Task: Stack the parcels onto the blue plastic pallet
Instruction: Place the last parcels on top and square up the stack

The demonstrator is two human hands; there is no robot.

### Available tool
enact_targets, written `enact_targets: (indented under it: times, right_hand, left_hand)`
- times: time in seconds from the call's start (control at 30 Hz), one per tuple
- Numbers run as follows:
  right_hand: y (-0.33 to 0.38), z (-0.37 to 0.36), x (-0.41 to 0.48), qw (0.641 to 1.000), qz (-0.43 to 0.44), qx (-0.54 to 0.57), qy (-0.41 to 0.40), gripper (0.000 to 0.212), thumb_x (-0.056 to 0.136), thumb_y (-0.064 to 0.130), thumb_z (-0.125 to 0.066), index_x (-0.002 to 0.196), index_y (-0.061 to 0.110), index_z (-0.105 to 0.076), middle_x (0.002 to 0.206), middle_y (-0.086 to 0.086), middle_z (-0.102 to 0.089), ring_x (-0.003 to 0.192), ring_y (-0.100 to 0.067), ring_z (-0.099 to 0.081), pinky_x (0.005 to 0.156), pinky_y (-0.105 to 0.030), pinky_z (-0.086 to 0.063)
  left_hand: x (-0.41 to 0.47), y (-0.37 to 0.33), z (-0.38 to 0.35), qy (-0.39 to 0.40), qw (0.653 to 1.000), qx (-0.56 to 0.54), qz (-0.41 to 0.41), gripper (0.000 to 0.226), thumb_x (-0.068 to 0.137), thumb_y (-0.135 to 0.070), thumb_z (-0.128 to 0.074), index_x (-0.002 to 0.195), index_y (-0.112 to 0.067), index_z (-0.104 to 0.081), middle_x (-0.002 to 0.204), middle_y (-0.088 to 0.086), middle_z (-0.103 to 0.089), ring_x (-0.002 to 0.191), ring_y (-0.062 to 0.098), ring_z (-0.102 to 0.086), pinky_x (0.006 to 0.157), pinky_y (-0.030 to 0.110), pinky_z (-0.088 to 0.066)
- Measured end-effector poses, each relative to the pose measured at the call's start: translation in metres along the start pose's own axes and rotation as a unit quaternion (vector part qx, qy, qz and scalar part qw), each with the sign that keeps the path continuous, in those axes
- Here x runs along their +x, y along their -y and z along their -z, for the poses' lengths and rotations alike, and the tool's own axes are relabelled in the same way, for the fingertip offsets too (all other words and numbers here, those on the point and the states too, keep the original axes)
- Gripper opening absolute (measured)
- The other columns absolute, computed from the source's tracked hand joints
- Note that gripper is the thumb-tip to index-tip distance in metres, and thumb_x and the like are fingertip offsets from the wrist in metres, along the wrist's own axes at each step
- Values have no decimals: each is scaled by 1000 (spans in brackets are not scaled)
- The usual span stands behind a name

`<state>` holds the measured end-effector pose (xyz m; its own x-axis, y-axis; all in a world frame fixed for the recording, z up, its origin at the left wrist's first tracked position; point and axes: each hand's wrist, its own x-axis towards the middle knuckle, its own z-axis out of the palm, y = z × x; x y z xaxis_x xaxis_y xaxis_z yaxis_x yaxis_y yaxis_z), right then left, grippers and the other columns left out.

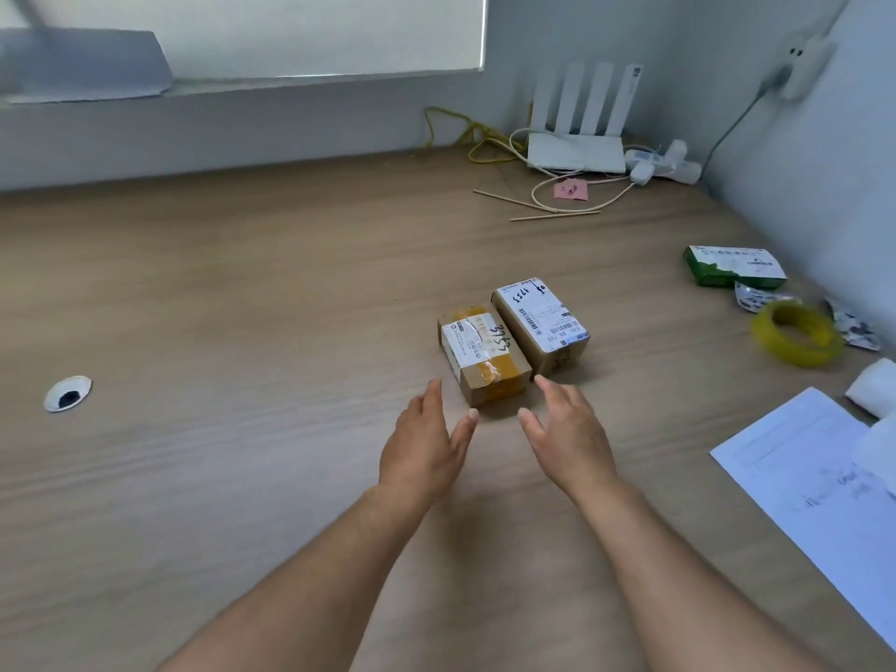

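Brown cardboard makes up both task things: a small parcel with yellow tape and a white label marked in black pen [482,356] lies near the middle of the pale wood-grain desk [242,308]. Touching its right side lies a slightly longer cardboard parcel with a large white shipping label [540,324]. Both lie flat, label up.

On the near side of them, the left hand [424,448] and the right hand [567,434] reach forward with palms turned toward each other. Their fingers are straight and spread, and they grasp nothing. The fingertips come just beside the near ends of the parcels; whether they touch the cardboard cannot be told.

In the far right corner stands a white router with four upright antennas [577,152], with a tangled yellow cable [465,133] to its left. At the right edge lie a green and white carton [734,266], a yellow roll of tape [795,332] and, nearer, a white printed sheet of paper [814,487]. A round white cable port [68,392] sits far left.
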<state>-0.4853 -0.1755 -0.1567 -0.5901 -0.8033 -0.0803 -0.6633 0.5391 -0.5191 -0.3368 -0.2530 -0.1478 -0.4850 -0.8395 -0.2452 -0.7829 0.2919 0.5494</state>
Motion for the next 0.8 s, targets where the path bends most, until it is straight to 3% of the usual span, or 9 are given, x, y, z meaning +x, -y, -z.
enact_targets:
  times: [0.23, 0.43, 0.57, 0.7, 0.8]
  right_hand:
    - [-6, -9, 48, 998, -13, 61, -12, 51, 97, 32, -51, 144, 13, -41, 137, -8, -50, 125, -24, -47, 99, -33, -38]
    - [6, -32, 59, 993, -45, 113, 10, 49, 97, 39, -50, 140, 17, -47, 123, -6, -61, 116, -24, -54, 92, -33, -41]
    - [9, -48, 60, 985, -67, 149, 51, 55, 94, 37, -55, 145, 19, -42, 134, -13, -50, 123, -26, -48, 98, -29, -38]
    - [14, -50, 52, 968, -65, 223, 89, 66, 94, 24, -59, 151, 16, -27, 152, -7, -37, 138, -19, -36, 108, -23, -26]
    - [21, -49, 36, 967, -56, 217, 123, 68, 93, 23, -59, 152, 23, -26, 148, -2, -44, 131, -19, -45, 107, -28, -35]
  left_hand:
    - [60, -13, -8, -19, 994, -98, 53, 71, 97, -51, -38, 152, -17, -10, 155, 5, -26, 141, 21, -28, 110, 35, -28]
    - [85, -11, -20, -40, 984, -155, 74, 40, 97, -34, -46, 133, -18, -39, 133, 2, -54, 117, 23, -54, 93, 37, -46]
    - [77, -4, -16, -21, 978, -187, 95, 45, 97, -23, -49, 140, -21, -33, 134, 0, -53, 118, 22, -53, 90, 28, -42]
    - [62, 5, -9, -13, 967, -234, 95, 52, 96, -17, -51, 143, -29, -32, 136, -5, -53, 121, 18, -52, 98, 32, -45]
    - [45, 16, -7, -13, 964, -247, 94, 56, 96, -14, -50, 145, -32, -31, 136, -7, -53, 121, 16, -52, 102, 35, -44]
